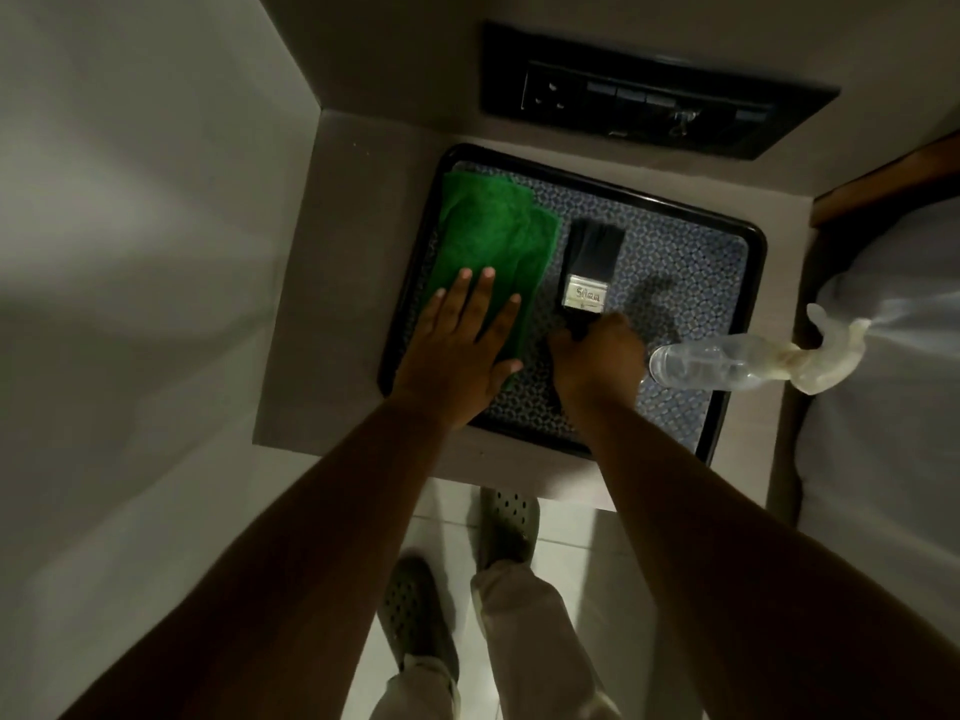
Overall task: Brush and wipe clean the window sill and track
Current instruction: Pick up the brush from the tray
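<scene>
The person is collecting tools from the patterned tray [717,252]: right hand [597,361] closing around the paintbrush [589,275] handle, left hand [460,350] lying flat and open on the green cloth [488,236] beside it, so lifting both is judged next.

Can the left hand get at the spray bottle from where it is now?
Probably not directly: the left hand lies flat on the green cloth, and the right hand, gripping the brush, sits between it and the spray bottle.

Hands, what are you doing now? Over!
Left hand flat on green cloth. Right hand closed on brush handle. Both on tray. Nothing blocking.
</scene>
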